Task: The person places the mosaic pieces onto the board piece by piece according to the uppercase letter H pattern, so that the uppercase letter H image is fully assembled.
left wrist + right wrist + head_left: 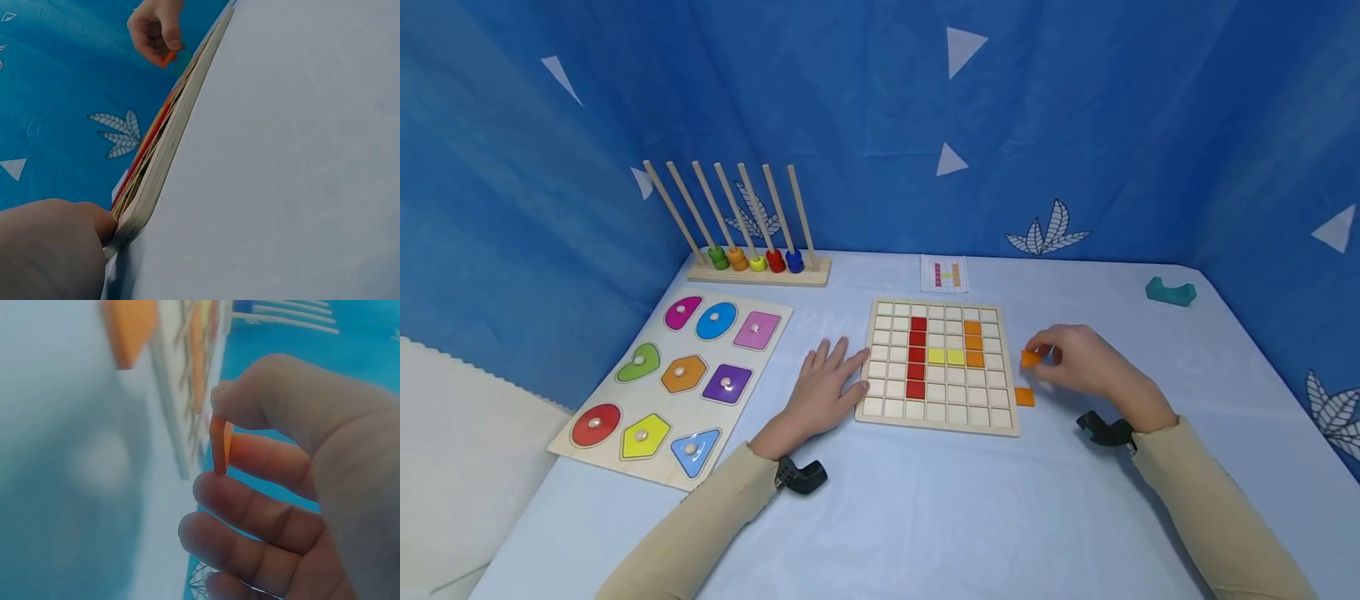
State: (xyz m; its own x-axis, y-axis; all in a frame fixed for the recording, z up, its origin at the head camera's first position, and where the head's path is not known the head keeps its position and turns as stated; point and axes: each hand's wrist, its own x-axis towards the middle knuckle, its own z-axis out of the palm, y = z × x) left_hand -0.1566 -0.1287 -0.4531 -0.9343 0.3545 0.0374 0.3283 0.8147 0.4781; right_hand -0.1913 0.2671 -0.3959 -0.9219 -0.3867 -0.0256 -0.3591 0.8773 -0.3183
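A square wooden grid board [936, 421] lies on the table, with a column of red tiles [916, 355], two yellow tiles [945, 357] and a column of orange tiles [973, 343] set in its cells. At its left edge my left hand [822, 390] rests with fingers spread, the thumb touching the frame. Right of the board, my right hand [1078, 360] pinches an orange tile [220, 445] between thumb and fingers, held above the table. Another orange tile [1025, 397] lies beside the board's right edge, below that hand.
Behind the board lies a small pattern card [945, 274]. A shape puzzle board [662, 400] sits at the left, and a peg stand [760, 275] with coloured rings is at the back left. A teal curved piece [1171, 292] lies at the back right.
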